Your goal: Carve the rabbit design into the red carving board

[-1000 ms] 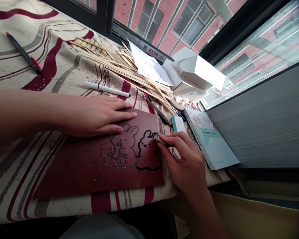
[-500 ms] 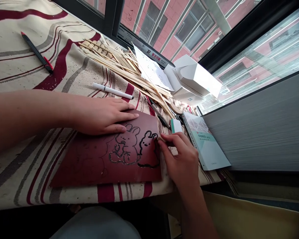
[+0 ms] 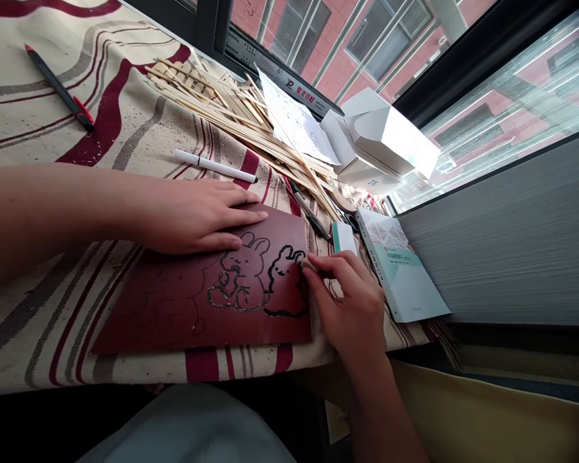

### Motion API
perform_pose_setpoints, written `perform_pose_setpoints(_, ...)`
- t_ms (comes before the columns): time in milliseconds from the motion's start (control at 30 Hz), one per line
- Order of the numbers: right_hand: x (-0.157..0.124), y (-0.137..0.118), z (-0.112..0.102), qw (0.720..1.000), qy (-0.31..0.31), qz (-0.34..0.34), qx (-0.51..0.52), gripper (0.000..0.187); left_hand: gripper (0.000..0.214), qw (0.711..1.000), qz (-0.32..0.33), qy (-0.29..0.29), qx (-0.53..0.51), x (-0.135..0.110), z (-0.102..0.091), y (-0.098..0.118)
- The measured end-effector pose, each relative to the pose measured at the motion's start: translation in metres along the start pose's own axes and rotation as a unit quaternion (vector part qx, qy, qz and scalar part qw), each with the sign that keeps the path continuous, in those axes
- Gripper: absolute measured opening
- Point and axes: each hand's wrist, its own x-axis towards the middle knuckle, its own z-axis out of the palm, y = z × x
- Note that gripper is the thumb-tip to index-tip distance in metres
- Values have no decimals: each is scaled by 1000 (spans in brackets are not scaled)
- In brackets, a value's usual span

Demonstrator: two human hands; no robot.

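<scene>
A dark red sheet, perhaps lino point(image 3: 139, 308), lies on the striped cloth with rabbit outlines cut into it. My left hand point(image 3: 193, 215) rests flat on its upper edge, holding nothing, just beside the left rabbit point(image 3: 238, 276). My right hand point(image 3: 347, 299) pinches a small wooden-handled tool point(image 3: 309, 263), its tip at the ear of the right rabbit point(image 3: 284, 280). The tool's tip is hidden by my fingers and the handle's end. That second rabbit has darker, bolder lines than the first.
Thin wooden sticks point(image 3: 236, 122) lie heaped beyond the sheet, with paper point(image 3: 294, 122) and a white carton point(image 3: 381, 145) behind them. A white marker point(image 3: 216, 166), red-tipped pen point(image 3: 58, 87), small block point(image 3: 343, 238) and green-white book point(image 3: 400, 267) lie about. A window runs along the far side.
The head view has shifted slightly, moving the whole scene in frame. Both hands stay in about the same places on the sheet, and the right hand keeps the tool at the rabbit's ear.
</scene>
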Motion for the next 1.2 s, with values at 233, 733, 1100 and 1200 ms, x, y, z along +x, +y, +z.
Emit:
perform_pose_setpoints(233,-1,-1,1,1000,4,-20,-7,7,76,1000,-2,-16,19,0,0,-1)
perform_pose_setpoints(733,-3,1,3,1000,24,-11,-3,6,75,1000,3,-13,29,2,0,-1)
perform_pose_setpoints(1100,-2,4,1,1000,19,-12,-9,7,76,1000,8,-4,18,3,0,-1)
perform_pose_setpoints(1200,-1,3,1,1000,12,-15,9,8,75,1000,9,-4,16,2,0,-1)
